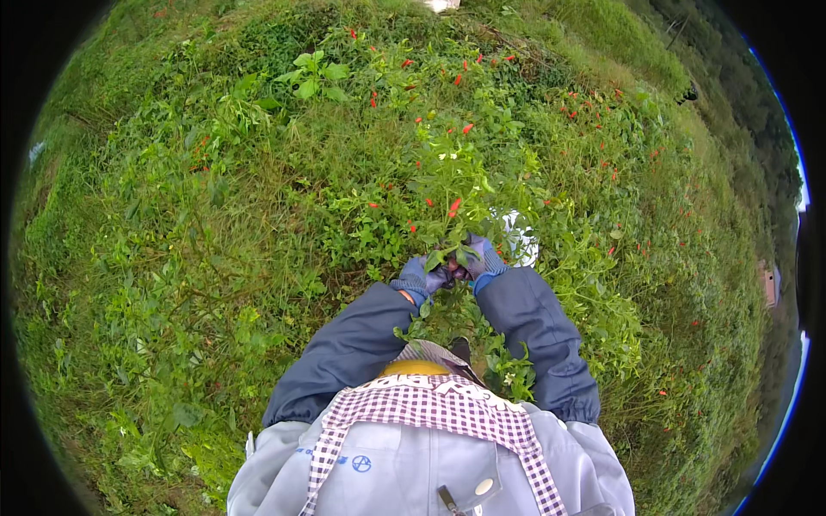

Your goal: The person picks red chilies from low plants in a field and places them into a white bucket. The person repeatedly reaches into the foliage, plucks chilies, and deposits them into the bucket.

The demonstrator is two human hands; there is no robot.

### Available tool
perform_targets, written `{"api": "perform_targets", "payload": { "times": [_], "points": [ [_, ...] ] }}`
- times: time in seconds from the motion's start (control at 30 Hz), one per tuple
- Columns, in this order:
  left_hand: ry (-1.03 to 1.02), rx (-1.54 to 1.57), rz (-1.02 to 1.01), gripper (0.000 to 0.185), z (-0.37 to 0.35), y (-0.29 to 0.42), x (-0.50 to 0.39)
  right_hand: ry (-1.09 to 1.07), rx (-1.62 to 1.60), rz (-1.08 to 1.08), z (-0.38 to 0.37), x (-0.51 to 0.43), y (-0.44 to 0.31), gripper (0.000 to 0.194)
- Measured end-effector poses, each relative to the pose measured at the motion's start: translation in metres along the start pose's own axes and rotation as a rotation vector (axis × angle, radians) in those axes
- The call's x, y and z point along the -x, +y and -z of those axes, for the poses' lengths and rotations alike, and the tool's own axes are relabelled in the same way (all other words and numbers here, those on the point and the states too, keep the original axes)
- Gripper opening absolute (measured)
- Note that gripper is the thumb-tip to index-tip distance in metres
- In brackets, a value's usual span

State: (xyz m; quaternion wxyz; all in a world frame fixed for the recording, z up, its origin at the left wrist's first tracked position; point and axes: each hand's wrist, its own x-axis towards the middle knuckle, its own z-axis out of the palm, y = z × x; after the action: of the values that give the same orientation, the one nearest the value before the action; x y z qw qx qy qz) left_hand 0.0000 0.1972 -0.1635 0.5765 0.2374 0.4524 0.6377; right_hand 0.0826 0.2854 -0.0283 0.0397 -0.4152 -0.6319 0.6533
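Both of my hands are in gloves and close together at a leafy chili pepper plant (445, 174), in front of my checked apron (426, 400). My left hand (423, 274) has its fingers turned in toward the right one; leaves hide part of them. My right hand (479, 258) is bent in among the stems, its fingertips partly covered. Whether either holds a pepper or a stem cannot be made out. Red chili peppers (455, 206) hang just beyond the hands. Behind the right wrist, a white object (521, 238) shows through the leaves.
Dense weeds and more pepper plants (581, 109) surround me, with red peppers scattered ahead and to the right. A broad-leaved plant (314, 76) grows ahead on the left. A dark shoe (461, 348) shows below my hands, near stems by the apron.
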Motion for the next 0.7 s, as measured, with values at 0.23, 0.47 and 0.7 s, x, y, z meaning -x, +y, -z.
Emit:
{"api": "perform_targets", "payload": {
  "times": [0.23, 0.47, 0.7],
  "points": [
    [-0.050, 0.093, -0.279, 0.035, 0.014, 0.006, 0.026, 0.072, -0.097, -0.078, 0.001, 0.005, 0.002, 0.018],
    [0.396, 0.012, -0.334, 0.026, 0.002, 0.003, 0.026, 0.312, 0.343, 0.292, -0.023, 0.001, 0.020, 0.017],
    [0.813, 0.009, -0.296, 0.014, -0.026, 0.004, 0.026, 0.054, -0.482, 0.269, -0.046, -0.017, 0.055, 0.026]
  ]
}}
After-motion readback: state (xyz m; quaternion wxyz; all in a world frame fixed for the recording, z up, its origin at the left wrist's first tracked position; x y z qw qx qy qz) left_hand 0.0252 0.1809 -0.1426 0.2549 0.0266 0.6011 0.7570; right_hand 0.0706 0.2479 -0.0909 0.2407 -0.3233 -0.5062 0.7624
